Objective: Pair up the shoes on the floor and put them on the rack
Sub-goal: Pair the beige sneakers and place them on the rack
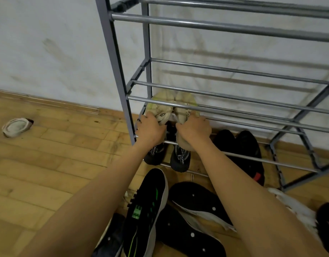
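Note:
A grey metal shoe rack [234, 28] stands against the wall. On its second shelf from the bottom lie two beige sneakers side by side, toes to the wall. My left hand [150, 128] grips the heel of the left beige sneaker [160, 106]. My right hand [194, 127] grips the heel of the right beige sneaker [185, 108]. Below them, on the bottom shelf, sit a dark grey pair [180, 160] and a black pair [241, 145].
On the wooden floor in front lie a black sneaker with green stripes [147, 210], two black soles with white dots [193, 199], a white shoe [293, 206] at right and another dark shoe [327, 223]. A lone pale shoe [16, 127] lies far left.

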The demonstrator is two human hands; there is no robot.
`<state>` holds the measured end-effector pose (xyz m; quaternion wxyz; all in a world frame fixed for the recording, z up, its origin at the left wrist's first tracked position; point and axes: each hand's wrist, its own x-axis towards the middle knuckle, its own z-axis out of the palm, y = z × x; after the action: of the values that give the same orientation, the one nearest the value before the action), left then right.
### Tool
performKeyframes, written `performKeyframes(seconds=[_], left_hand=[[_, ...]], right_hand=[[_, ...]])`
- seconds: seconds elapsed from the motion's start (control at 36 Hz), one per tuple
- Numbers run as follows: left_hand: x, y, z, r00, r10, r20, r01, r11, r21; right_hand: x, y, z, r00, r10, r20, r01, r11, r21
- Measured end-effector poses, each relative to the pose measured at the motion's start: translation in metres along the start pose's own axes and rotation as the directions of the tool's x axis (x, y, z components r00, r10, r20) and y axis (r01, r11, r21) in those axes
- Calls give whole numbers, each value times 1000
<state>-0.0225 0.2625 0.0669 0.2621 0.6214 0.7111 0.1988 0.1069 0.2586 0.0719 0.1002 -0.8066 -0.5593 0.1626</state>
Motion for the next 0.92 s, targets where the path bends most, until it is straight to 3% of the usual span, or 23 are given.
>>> performKeyframes(seconds=[0.17,0.31,0.53,0.92], left_hand=[[-20,-20,12,987,144,-75,-140,989,55],[-38,-36,27,941,283,-185,-261,956,135],[-40,-34,29,917,308,-254,-294,951,93],[-50,-41,34,914,316,-255,-315,948,46]], right_hand=[[-22,14,7,996,-87,36,81,985,152],[-43,33,23,978,-205,-28,207,973,105],[-47,31,30,955,-212,-206,246,956,160],[-59,38,37,940,-261,-218,276,960,39]])
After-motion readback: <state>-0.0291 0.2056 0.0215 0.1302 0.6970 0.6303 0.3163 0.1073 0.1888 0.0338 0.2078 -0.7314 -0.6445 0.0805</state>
